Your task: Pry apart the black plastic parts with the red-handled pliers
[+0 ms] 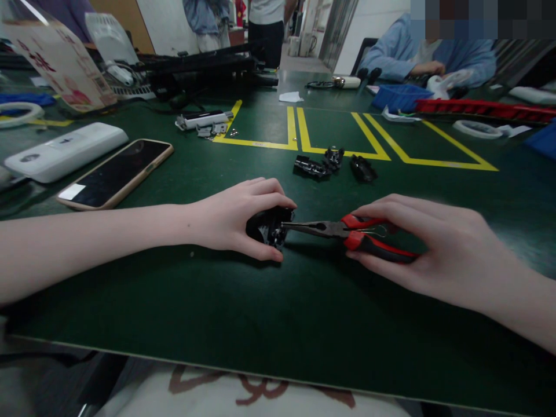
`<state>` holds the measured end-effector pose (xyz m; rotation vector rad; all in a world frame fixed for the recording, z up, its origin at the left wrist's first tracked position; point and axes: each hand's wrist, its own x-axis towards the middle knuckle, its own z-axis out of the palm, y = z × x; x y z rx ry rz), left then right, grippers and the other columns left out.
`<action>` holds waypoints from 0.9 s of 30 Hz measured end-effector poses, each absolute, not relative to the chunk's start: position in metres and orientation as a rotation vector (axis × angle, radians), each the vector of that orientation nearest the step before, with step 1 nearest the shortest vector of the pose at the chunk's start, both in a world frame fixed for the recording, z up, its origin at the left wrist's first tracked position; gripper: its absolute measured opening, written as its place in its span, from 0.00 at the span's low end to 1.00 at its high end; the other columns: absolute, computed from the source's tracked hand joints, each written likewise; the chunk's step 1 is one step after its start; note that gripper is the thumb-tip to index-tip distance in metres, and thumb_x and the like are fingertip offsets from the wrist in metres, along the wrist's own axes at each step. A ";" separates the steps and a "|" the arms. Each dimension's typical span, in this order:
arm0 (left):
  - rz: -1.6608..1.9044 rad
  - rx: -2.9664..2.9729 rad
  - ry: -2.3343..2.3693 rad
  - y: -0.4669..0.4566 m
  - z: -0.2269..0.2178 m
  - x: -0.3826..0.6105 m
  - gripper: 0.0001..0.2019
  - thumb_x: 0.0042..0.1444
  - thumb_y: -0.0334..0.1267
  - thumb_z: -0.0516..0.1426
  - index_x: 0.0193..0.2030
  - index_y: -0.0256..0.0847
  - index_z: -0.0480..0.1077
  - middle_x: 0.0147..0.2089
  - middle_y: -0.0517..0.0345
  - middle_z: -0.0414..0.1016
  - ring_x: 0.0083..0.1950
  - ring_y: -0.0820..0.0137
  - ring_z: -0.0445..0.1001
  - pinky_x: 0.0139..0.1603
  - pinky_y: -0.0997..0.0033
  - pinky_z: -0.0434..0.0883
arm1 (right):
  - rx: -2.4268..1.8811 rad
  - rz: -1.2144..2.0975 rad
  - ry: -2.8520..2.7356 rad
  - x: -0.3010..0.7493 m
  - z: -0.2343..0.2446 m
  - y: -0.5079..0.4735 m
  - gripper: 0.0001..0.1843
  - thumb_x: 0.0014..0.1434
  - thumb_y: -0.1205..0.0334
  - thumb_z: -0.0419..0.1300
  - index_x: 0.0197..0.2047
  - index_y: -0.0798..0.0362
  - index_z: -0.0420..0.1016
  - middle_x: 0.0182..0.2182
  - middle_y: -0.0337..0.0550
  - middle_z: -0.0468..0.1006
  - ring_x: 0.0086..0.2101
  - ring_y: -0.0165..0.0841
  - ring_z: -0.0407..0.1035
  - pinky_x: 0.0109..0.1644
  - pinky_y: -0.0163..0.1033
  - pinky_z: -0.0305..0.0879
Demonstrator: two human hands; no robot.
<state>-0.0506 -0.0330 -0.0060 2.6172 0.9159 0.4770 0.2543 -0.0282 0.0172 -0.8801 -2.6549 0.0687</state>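
My left hand (237,217) is closed around a small black plastic part (268,225) and presses it onto the green mat (260,313). My right hand (428,246) grips needle-nose pliers (343,230) with red and black handles. The pliers' metal tip reaches into the black part at its right side. Both hands rest on the mat near the middle of the view.
Loose black parts (319,164) and another black piece (362,169) lie just beyond my hands by yellow tape lines. A phone (117,172) and a white device (65,152) lie at the left. A person in blue sits at the far right by a blue bin (397,97).
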 end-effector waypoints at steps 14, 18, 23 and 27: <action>0.471 2.623 0.912 -0.034 -0.006 -0.050 0.33 0.54 0.52 0.65 0.62 0.37 0.64 0.57 0.45 0.69 0.57 0.58 0.68 0.57 0.60 0.68 | -0.895 0.166 -2.651 0.258 0.016 -0.024 0.15 0.58 0.49 0.62 0.47 0.45 0.72 0.39 0.45 0.81 0.35 0.47 0.77 0.33 0.50 0.73; 0.471 2.626 0.908 -0.033 -0.006 -0.051 0.33 0.54 0.52 0.65 0.63 0.38 0.64 0.57 0.45 0.68 0.57 0.57 0.68 0.58 0.60 0.68 | -0.926 0.241 -2.642 0.257 0.011 -0.020 0.15 0.58 0.47 0.62 0.46 0.43 0.73 0.39 0.44 0.81 0.34 0.46 0.77 0.32 0.50 0.73; 0.471 2.619 0.918 -0.033 -0.006 -0.051 0.32 0.55 0.52 0.64 0.62 0.40 0.64 0.57 0.46 0.69 0.57 0.57 0.68 0.58 0.58 0.67 | -0.923 0.274 -2.628 0.256 0.011 -0.018 0.16 0.58 0.46 0.63 0.46 0.45 0.74 0.37 0.45 0.81 0.32 0.44 0.76 0.31 0.48 0.73; 0.478 2.616 0.913 -0.034 -0.006 -0.052 0.33 0.54 0.52 0.65 0.63 0.40 0.64 0.57 0.46 0.69 0.57 0.57 0.68 0.58 0.58 0.68 | -0.925 0.273 -2.623 0.256 0.012 -0.020 0.16 0.58 0.47 0.63 0.46 0.44 0.74 0.39 0.44 0.81 0.35 0.45 0.76 0.32 0.48 0.73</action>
